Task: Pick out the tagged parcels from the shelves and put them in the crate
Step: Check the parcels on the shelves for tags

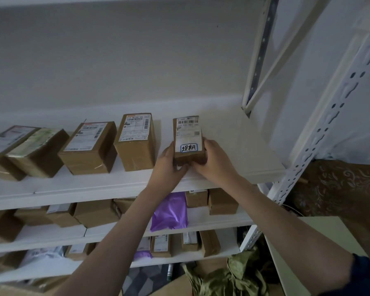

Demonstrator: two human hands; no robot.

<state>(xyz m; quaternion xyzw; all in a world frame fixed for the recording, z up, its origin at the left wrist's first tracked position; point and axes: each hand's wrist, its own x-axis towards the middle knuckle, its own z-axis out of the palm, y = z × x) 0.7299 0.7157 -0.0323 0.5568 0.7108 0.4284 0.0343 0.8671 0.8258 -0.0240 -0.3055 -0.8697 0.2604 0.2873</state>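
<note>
A small brown parcel lies on the top white shelf, bearing a shipping label and a blue-edged handwritten tag on its near end. My left hand grips its left side and near corner. My right hand grips its right side, thumb under the front edge. To its left on the same shelf stand untagged brown parcels: one upright, one lower, and two more at the far left. No crate is in view.
Lower shelves hold several brown boxes and a purple bag. A white perforated upright frames the rack on the right. A camouflage cloth lies at the bottom, beside a pale surface.
</note>
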